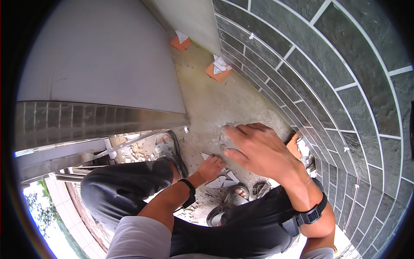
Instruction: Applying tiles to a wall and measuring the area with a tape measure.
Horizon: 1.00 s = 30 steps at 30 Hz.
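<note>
My left hand [211,167] is low between my feet, its fingers curled on a white tile shard [205,155] whose pointed end shows past them. More broken white tile pieces [217,182] lie just below that hand. To the right and higher up, my right hand [261,149] hovers over the dusty floor with thumb and forefinger apart. Nothing shows between those fingers, and their tips look grey with dust. My palms are both hidden.
A grey tiled wall [297,69] with white joints curves along the right. A large grey panel [103,56] stands at the left. Orange blocks [218,72] with white pieces on them sit on the concrete floor [202,97] ahead. Rubble [136,153] lies beside my left sandal [169,149].
</note>
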{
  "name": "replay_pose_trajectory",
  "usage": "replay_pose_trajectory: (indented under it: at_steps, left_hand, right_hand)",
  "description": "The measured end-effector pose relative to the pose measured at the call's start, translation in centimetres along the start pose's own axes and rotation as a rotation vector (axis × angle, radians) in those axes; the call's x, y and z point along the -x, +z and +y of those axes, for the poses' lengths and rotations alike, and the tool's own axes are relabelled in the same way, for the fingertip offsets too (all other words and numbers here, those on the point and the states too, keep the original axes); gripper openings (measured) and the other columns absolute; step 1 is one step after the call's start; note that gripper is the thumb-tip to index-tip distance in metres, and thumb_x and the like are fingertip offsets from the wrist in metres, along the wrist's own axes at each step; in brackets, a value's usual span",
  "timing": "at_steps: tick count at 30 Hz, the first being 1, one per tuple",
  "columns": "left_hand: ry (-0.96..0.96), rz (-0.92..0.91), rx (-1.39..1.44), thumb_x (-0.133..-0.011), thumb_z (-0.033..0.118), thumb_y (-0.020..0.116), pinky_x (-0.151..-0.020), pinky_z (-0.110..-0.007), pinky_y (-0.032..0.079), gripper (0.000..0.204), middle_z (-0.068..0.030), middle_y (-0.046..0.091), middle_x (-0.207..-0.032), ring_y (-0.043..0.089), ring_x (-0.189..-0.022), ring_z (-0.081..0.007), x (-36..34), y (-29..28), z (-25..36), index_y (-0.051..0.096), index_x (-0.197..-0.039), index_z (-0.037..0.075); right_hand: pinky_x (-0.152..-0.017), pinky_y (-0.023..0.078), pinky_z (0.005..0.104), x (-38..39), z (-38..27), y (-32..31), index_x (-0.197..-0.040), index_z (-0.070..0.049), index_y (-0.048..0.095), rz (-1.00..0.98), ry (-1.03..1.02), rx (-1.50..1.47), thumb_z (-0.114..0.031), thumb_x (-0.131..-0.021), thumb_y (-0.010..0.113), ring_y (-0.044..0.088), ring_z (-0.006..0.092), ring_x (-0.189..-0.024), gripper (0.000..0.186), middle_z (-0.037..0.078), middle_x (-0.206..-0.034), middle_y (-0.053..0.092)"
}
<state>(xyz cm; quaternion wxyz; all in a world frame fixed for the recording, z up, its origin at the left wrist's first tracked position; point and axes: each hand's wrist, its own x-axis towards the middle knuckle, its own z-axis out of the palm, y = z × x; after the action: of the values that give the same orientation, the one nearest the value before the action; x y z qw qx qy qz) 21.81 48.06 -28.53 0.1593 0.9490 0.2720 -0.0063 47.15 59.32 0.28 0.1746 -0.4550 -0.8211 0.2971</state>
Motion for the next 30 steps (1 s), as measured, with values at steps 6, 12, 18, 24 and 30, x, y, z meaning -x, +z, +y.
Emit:
replay_pose_trajectory:
  at_steps: [6,12,18,24,30]
  left_hand:
    - [0.044,-0.087,0.398,-0.076,0.008,0.057,-0.092,-0.042,0.047,0.038,-0.0131,0.052,-0.109,0.054,-0.106,-0.0315,-6.4,-2.6,-5.5,0.054,-0.113,0.01]
    - [-0.02,-0.3,-0.223,-0.076,0.003,0.059,-0.086,-0.04,0.052,0.039,-0.0168,0.061,-0.114,0.063,-0.102,-0.0352,-16.9,-11.2,-16.7,0.053,-0.115,0.006]
    - [-0.401,-0.341,-0.264,-0.068,0.001,0.069,-0.09,-0.042,0.05,0.048,-0.0167,0.056,-0.117,0.057,-0.111,-0.0354,-19.7,-15.4,-29.5,0.05,-0.112,0.005]
    - [-0.479,-0.128,-0.502,-0.077,0.004,0.062,-0.094,-0.04,0.048,0.036,-0.0135,0.055,-0.117,0.055,-0.113,-0.0324,-21.0,-19.5,-40.5,0.053,-0.112,0.011]
    - [-0.339,0.171,-0.578,-0.084,0.01,0.056,-0.103,-0.039,0.042,0.031,-0.0111,0.052,-0.121,0.051,-0.117,-0.0309,-23.5,-20.7,-48.7,0.054,-0.114,0.013]
  right_hand:
    - [-0.078,0.05,0.0432,0.2,-0.6,-1.3,-0.102,0.001,0.055,0.033,0.01,0.0,-0.019,-0.083,0.067,0.063,0.035,-0.083,0.03,0.017,-0.083,0.063]
    - [-0.078,0.051,0.0399,1.1,-0.3,-2.1,-0.106,0.0,0.055,0.072,0.034,0.053,-0.019,-0.08,0.07,0.064,0.0325,-0.081,0.036,0.015,-0.083,0.063]
    - [-0.076,0.051,0.0364,1.1,-0.9,-3.1,-0.113,0.001,0.056,0.05,0.091,0.052,-0.02,-0.079,0.072,0.065,0.0275,-0.077,0.043,0.012,-0.082,0.063]
    - [-0.075,0.052,0.0368,-0.5,-2.7,-2.7,-0.117,0.0,0.057,-0.041,0.091,-0.038,-0.027,-0.077,0.074,0.064,0.0282,-0.078,0.052,0.012,-0.092,0.065]
    - [-0.083,0.049,0.0402,-0.3,-3.9,-2.4,-0.121,-0.001,0.055,0.02,0.194,-0.061,-0.014,-0.072,0.073,0.061,0.0329,-0.09,0.054,0.016,-0.1,0.063]
